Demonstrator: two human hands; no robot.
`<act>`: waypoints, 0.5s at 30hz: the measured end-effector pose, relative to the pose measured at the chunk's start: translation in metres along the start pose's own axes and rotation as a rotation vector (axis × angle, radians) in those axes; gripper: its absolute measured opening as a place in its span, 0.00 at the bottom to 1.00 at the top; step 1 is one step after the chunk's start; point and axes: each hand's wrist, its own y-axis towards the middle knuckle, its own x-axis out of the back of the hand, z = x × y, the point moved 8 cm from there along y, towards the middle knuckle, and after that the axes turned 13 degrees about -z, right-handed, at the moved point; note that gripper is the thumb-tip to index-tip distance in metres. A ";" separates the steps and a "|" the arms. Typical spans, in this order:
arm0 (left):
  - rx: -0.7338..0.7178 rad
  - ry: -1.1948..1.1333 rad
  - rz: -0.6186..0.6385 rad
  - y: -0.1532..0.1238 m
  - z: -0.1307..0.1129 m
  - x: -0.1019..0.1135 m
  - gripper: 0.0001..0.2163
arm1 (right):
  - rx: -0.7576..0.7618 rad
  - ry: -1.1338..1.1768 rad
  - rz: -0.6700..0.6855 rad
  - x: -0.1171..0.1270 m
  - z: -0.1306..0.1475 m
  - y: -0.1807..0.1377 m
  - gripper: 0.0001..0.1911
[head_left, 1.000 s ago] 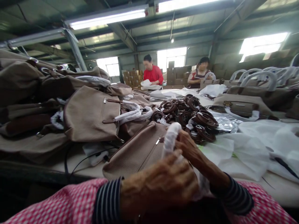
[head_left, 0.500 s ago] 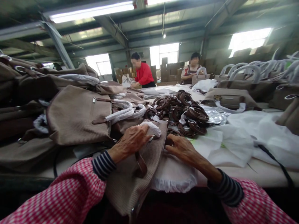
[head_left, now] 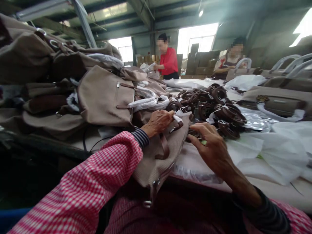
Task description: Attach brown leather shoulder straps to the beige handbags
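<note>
A taupe ribbed handbag hangs over the table's front edge, its brown strap loop lying on the fabric. My left hand lies over the bag's upper part, fingers closed on a handle in white wrapping. A small zip pull shows just below that wrapping. To the right of the bag, my right hand has its thumb and fingers apart, close to the bag's side edge and holding nothing visible. Beyond both hands is a heap of coiled brown straps.
Another taupe bag with wrapped handles leans against a big pile of bags at left. White wrapping sheets cover the table's right side, in front of more bags. Two people work across the table, one in a red top.
The view has swung left and down. My right hand has come away from the bag's edge and its fingers have spread. My left hand has shifted along the wrapped handle.
</note>
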 end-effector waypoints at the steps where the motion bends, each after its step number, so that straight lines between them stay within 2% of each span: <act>1: 0.011 -0.014 0.001 -0.003 -0.002 -0.005 0.13 | 0.037 0.040 -0.040 0.010 0.015 -0.012 0.08; 2: 0.019 -0.027 0.000 -0.007 -0.006 -0.010 0.13 | 0.045 0.093 -0.037 0.017 0.028 -0.027 0.07; 4: 0.034 -0.053 -0.002 -0.015 -0.013 -0.016 0.13 | 0.037 0.214 0.071 0.019 0.052 -0.065 0.07; 7: 0.049 -0.084 -0.007 -0.022 -0.019 -0.019 0.13 | -0.003 0.367 0.233 0.004 0.077 -0.127 0.09; 9: 0.049 -0.104 -0.012 -0.023 -0.019 -0.018 0.14 | -0.139 0.401 0.308 -0.015 0.079 -0.158 0.10; 12: 0.067 -0.231 -0.034 -0.024 -0.014 -0.011 0.18 | -0.398 0.449 0.338 -0.042 0.074 -0.183 0.18; 15: 0.091 -0.462 -0.030 -0.030 -0.009 -0.002 0.27 | -0.546 0.578 0.307 -0.052 0.073 -0.184 0.15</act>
